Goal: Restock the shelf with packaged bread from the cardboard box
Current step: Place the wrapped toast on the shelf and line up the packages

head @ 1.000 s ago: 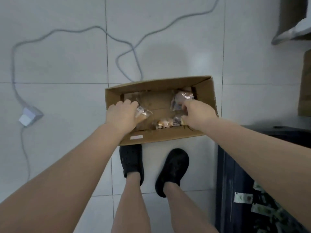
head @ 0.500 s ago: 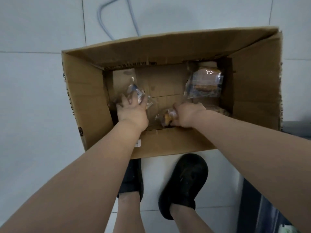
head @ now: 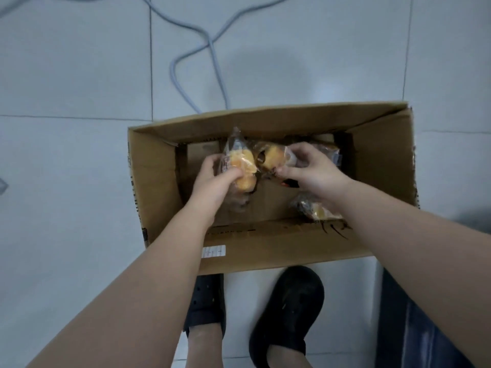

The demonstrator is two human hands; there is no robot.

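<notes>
An open cardboard box [head: 271,251] sits on the pale tiled floor [head: 66,181], directly in front of the person's black clogs [head: 289,314]. Both bare hands reach down into it. The left hand [head: 212,181] has its fingers curled around a clear-wrapped bread packet [head: 240,160] – golden buns show through the plastic, and the packet's sealed end stands up above the knuckles. The right hand [head: 313,171] pinches a second bread packet [head: 273,158] between thumb and fingertips, holding it just beside the first so that the two wrappers touch over the middle of the box. Another packet [head: 316,209] lies on the box bottom near the right forearm, and one more [head: 332,152] shows at the far right corner behind the right hand. A grey cable [head: 210,49] loops over the tiles beyond the box – motion blur softens the packets.
</notes>
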